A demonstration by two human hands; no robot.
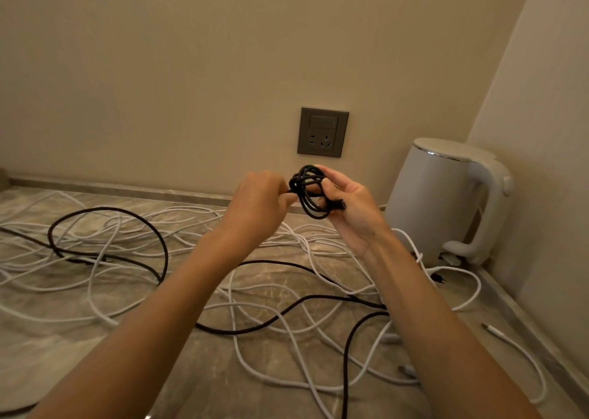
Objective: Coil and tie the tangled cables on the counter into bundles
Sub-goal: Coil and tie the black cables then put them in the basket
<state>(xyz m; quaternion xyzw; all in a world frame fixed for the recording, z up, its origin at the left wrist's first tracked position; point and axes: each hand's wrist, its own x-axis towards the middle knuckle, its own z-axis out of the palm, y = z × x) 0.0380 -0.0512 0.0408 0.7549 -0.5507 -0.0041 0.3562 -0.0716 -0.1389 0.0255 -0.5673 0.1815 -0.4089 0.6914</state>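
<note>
A small black cable coil (307, 192) is held up in front of the wall, above the counter. My right hand (345, 202) grips the coil, fingers curled round its loops, and the cable's plug end lies across the palm. My left hand (259, 203) pinches a strand at the coil's left side. Below, several white cables (271, 320) and black cables (108, 211) lie tangled across the marble counter (44, 348).
A white electric kettle (446, 195) stands at the back right corner near the wall. A grey wall socket (322, 131) sits just above my hands. A loose white plug end (492, 329) lies near the counter's right edge.
</note>
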